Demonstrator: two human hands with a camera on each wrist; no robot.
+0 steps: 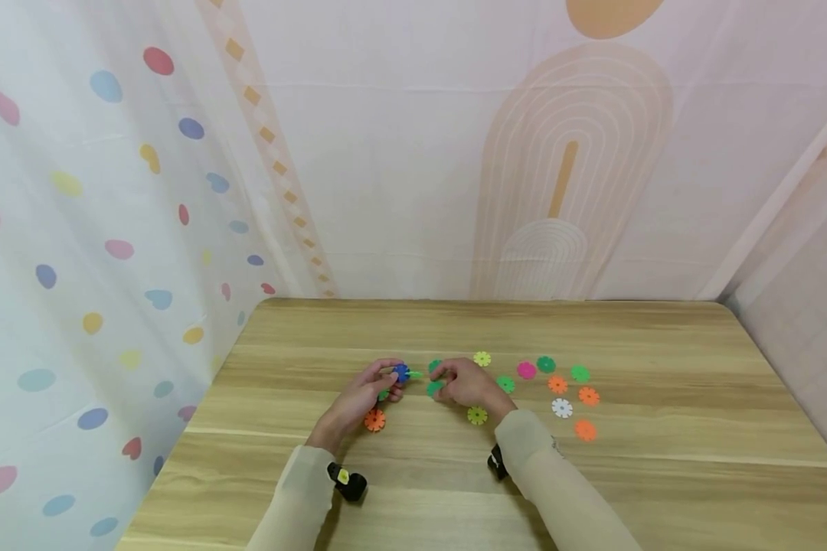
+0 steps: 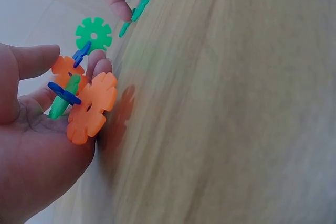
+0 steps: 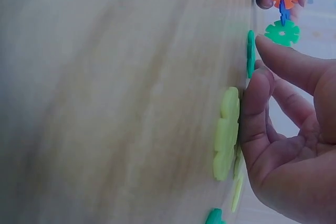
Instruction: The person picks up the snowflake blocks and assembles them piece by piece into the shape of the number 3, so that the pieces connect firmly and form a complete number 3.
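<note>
Few discs joined so far: the left hand point(image 1: 358, 398) holds a small cluster of snowflake discs point(image 2: 79, 95) off the wooden table point(image 1: 661, 474), fingers curled round it. In the left wrist view the cluster reads as 2 orange discs, a blue one slotted across, a green one, plus another green disc point(image 2: 94, 34) at the far tip; exact count hard to tell, maybe 5. From the head cam only the blue disc point(image 1: 402, 373) and a light green edge show betw the fingers.

Just right of that grip, the right hand point(image 1: 465, 384) is down on the table, thumb & forefinger pinching a dark green disc point(image 3: 250, 53) that lies flat on the wood, not lifted yet as far as I can see. Right wrist view shows a lime disc point(image 3: 226, 132) lying under the same hand's fingers, touching them.

Judgement: early stage, approx a third or less done. Most pieces are loose. One loose orange disc point(image 1: 375, 419) sits just below the left hand. Beyond the right hand: lime point(image 1: 477, 415), yellow-green point(image 1: 482, 358), green point(image 1: 505, 384), pink point(image 1: 527, 370), then further right green, orange, white point(image 1: 561, 408) & more orange, all flat and apart from each other
</note>
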